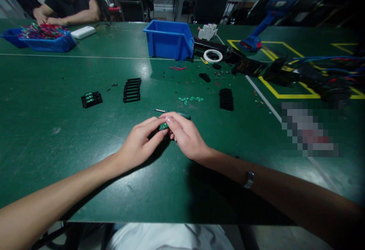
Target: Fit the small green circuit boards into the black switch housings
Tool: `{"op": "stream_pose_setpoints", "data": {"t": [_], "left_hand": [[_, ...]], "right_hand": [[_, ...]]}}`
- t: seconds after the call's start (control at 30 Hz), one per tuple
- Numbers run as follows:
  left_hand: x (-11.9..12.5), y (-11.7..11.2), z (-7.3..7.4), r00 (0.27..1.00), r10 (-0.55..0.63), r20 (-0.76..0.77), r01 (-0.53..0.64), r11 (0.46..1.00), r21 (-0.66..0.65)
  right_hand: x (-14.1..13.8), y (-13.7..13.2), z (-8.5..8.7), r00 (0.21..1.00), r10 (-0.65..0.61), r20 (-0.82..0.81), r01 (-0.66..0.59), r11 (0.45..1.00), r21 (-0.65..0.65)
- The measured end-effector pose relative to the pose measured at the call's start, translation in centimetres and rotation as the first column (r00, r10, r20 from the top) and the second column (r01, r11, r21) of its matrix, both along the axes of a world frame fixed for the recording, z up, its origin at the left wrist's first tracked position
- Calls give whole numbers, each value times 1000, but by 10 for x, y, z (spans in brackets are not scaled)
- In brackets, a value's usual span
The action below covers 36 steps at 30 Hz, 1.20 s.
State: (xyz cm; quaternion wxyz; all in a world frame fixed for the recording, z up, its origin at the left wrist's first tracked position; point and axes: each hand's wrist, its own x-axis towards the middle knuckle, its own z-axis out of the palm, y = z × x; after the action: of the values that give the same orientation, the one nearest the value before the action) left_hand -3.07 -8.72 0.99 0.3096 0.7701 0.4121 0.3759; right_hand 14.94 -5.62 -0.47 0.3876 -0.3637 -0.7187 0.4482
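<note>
Between my fingertips is a small green circuit board (163, 126), partly hidden by the fingers. My left hand (145, 138) pinches it from the left, thumb below and fingers above. My right hand (186, 134) closes on its right side, thumb and forefinger together. Just behind the hands lies a screwdriver (182, 115), its shaft pointing left and its handle partly covered by my right fingers. Beyond it are small green pieces (190, 100) in a loose row. To the left sit a row of black bar-shaped parts (132, 90) and black parts with green boards (91, 99).
A stack of black parts (226, 99) lies to the right. Farther back stand a blue bin (168, 39), a roll of white tape (213, 56) and a blue cordless drill (265, 24). A person (71, 5) sits across the table by a blue tray of wires (47, 44).
</note>
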Motion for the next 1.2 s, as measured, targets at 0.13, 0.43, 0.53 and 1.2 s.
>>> {"op": "stream_pose_setpoints", "data": {"t": [0.13,0.43,0.53,1.2], "left_hand": [[-1,0,0,1000,-4,8,4,1000,-3],[-1,0,-1,1000,-12,20,12,1000,8],[-1,0,-1,1000,-11,19,11,1000,8],[0,1,0,969,-31,243,80,978,-191]], "right_hand": [[0,0,-1,1000,3,-1,-3,1000,-10],[-1,1,-1,1000,-7,-8,6,1000,-19],[-1,1,-2,1000,-6,-13,6,1000,-17],[-1,1,-3,998,-15,-62,10,997,-82]]}}
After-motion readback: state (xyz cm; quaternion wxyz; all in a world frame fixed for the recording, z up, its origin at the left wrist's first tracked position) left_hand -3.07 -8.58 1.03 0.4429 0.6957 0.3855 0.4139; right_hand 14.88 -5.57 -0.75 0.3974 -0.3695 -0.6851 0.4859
